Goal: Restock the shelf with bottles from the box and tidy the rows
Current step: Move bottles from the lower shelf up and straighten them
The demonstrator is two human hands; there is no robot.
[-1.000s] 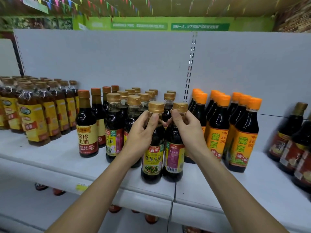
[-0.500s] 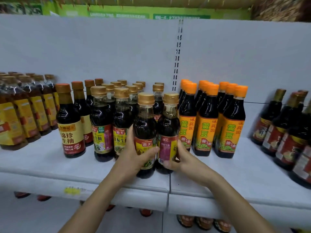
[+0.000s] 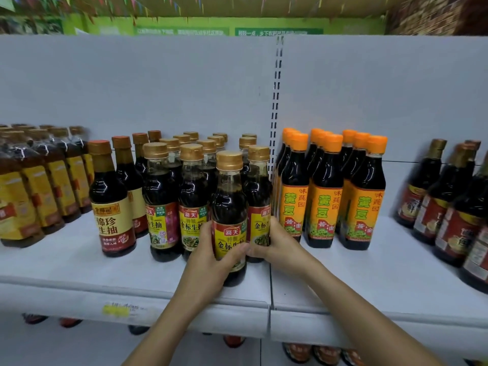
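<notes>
Two gold-capped bottles are in hand, both just left of the slotted upright (image 3: 275,107) in the back panel. The left hand (image 3: 211,270) wraps fingers and thumb round the label of the front bottle (image 3: 229,207). It stands upright, long axis vertical, a little further left of the upright and nearer the shelf lip (image 3: 132,302) than any neighbour. The right hand (image 3: 277,247) grasps the low body of the second bottle (image 3: 260,186), closest to the upright and about level with the front of the gold-capped rows (image 3: 192,180). The two bottles touch or nearly so. Whether the front bottle's base rests on the shelf (image 3: 66,270) I cannot tell.

The coming move likely turns on depth: the front bottle juts forward of its lane, so it wants to go straight back toward the upright's panel, and the left hand is the nearer one. Room is tight sideways, with orange-capped bottles (image 3: 324,196) close beyond the upright and more gold caps on the far side. Bare shelf lies only forward, by the lip. No box is in view
</notes>
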